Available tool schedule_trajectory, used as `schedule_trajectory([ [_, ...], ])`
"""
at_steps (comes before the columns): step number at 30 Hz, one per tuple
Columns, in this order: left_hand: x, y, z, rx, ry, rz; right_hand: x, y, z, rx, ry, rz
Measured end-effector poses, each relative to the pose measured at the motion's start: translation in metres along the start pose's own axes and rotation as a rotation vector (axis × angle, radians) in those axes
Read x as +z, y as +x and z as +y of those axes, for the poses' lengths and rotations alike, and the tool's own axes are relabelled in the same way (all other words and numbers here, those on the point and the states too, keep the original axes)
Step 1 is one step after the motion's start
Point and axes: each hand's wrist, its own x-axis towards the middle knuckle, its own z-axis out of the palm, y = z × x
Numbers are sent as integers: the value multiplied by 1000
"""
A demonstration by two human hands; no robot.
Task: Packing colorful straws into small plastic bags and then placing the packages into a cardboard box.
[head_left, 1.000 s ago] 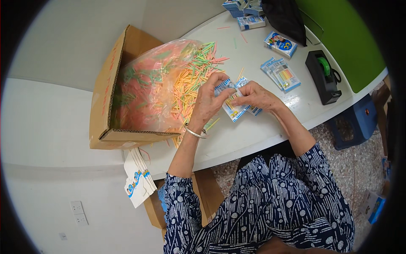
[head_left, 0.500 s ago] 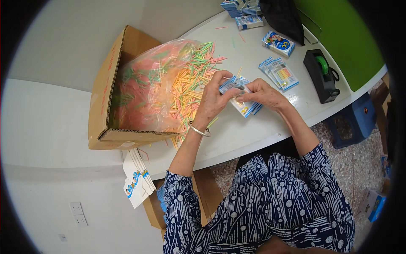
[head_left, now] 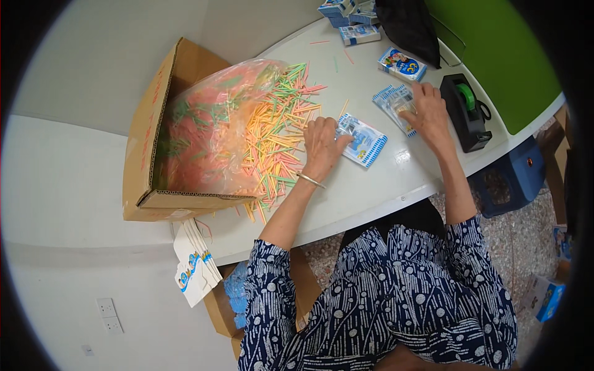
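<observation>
Small blue-and-white striped packets (head_left: 367,144) lie stacked on the white table in front of me. My left hand (head_left: 322,146) rests at their left edge, its thumb reaching onto the top packet and its fingers apart from the thumb, beside the loose sticks (head_left: 275,133). These thin sticks are yellow, green and pink. Over to the right, my right hand (head_left: 431,115) lies with stretched fingers over a fanned pile of similar packets (head_left: 388,102), its thumb on them and part of the pile hidden beneath it.
A cardboard box (head_left: 145,142) on its side spills sticks from a clear bag (head_left: 210,130). A black tape dispenser (head_left: 465,117) stands right. Further back are a printed box (head_left: 402,64), more boxes (head_left: 360,34) and a black bag (head_left: 408,31). Folded white cartons (head_left: 197,266) hang at the left edge.
My hands have parted from the packet they both held. The right has moved right to the fanned pile; the left has stayed by the stack, lower and nearer the sticks.
</observation>
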Motion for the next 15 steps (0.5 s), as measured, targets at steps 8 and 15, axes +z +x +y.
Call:
schedule_trajectory([
  [8, 2, 4, 0, -163, -145, 74, 38, -21, -39, -348, 252, -17],
  [15, -25, 0, 19, -420, -594, 40, 28, -17, -51, -205, 657, -327],
])
